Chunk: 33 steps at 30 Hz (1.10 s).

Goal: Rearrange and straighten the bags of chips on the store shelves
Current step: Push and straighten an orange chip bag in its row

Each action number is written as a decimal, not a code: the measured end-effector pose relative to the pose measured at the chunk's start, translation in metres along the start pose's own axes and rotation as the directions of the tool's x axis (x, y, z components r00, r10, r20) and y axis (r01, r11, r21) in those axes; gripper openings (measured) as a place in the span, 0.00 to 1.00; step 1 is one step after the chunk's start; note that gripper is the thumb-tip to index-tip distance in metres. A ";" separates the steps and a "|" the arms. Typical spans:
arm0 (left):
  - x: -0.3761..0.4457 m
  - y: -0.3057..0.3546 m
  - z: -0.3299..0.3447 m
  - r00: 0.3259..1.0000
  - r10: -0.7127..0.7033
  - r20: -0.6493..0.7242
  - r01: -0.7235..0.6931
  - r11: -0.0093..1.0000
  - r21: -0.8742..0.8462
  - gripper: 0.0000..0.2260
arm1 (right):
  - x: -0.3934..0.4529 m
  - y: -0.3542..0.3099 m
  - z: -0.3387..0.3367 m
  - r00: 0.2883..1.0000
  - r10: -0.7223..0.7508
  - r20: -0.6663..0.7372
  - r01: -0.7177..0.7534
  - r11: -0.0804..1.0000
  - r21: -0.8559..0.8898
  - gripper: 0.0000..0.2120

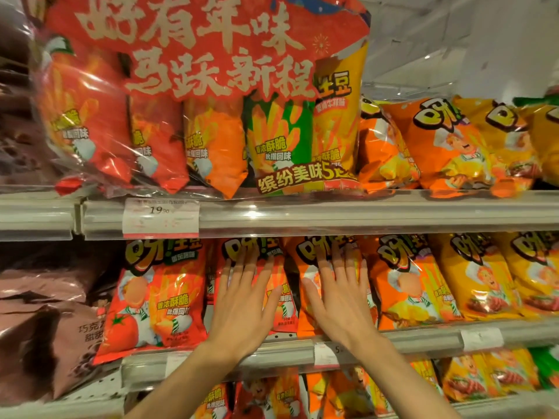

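Two flat hands are pressed against glossy chip bags on the middle shelf.

The left hand (pixel 242 300) is laid open, fingers straight and slightly spread, on a red bag (pixel 272 285); the right hand (pixel 338 297) is laid the same way on an orange bag (pixel 305 267) just beside it. Nothing is gripped or pinched. Left of the left hand a puffy red tomato bag (pixel 151 300) is seen tilted outward over the shelf rail (pixel 290 349). Right of the right hand, crinkled orange and yellow bags (pixel 481 279) are lined up upright. Above the hands, a paper price tag (pixel 160 217) is clipped to the upper rail, and over it a clear plastic multipack (pixel 196 116) of five slim bags is stood. Dull brown bags (pixel 45 322) are stacked well left.
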State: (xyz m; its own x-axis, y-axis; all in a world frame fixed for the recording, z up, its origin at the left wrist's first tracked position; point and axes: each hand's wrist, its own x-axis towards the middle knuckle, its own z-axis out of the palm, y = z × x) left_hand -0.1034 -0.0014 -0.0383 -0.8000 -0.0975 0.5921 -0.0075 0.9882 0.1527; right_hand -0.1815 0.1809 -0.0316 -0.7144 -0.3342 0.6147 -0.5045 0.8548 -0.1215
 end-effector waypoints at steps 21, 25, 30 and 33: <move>0.062 0.213 0.033 0.990 -0.046 0.133 0.118 0.784 -0.609 0.26 | 0.016 0.216 -0.100 0.947 0.128 0.294 -0.202 0.951 0.235 0.29; 0.081 0.229 0.048 0.950 -0.204 0.238 0.309 0.739 -0.599 0.29 | 0.021 0.230 -0.105 0.875 0.002 0.483 -0.148 0.953 0.265 0.38; 0.095 0.237 0.055 0.888 -0.317 0.333 0.460 0.618 -0.638 0.25 | 0.037 0.243 -0.090 0.836 -0.107 0.537 -0.247 0.801 0.545 0.46; 0.100 0.238 0.056 0.858 -0.346 0.380 0.513 0.548 -0.661 0.27 | 0.044 0.247 -0.081 0.836 -0.129 0.533 -0.275 0.741 0.612 0.51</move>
State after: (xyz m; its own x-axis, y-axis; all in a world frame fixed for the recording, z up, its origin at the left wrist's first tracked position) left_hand -0.2193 0.2304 0.0130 -0.9116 -0.3810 0.1546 -0.0182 0.4132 0.9105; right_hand -0.2982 0.4093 0.0281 -0.7905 -0.6016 0.1148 -0.4740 0.4824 -0.7366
